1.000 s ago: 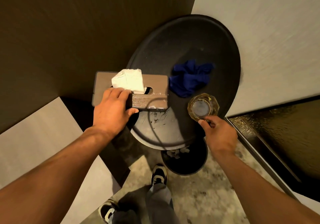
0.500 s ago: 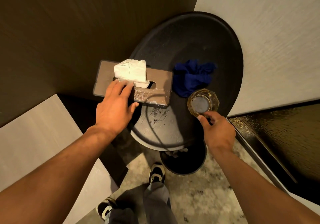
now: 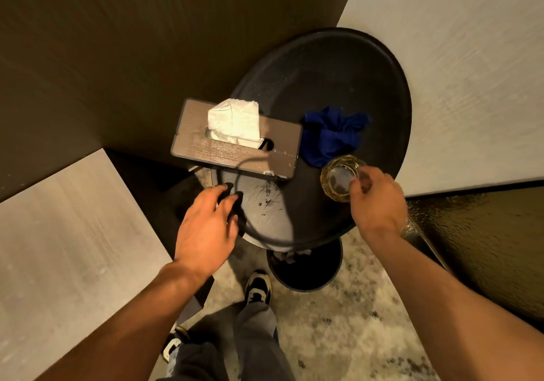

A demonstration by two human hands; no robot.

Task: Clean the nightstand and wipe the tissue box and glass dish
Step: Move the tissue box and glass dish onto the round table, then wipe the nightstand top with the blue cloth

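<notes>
The left hand (image 3: 206, 230) hovered open and empty, fingers spread, over the near left edge of the round black nightstand (image 3: 329, 80). Just beyond it the brown tissue box (image 3: 235, 151) sat on the tabletop's left side (a white tissue stood up from its slot). Right of the box lay a crumpled blue cloth (image 3: 332, 136). The right hand (image 3: 376, 201) pinched the rim of the amber glass dish (image 3: 338, 177), beside the cloth.
</notes>
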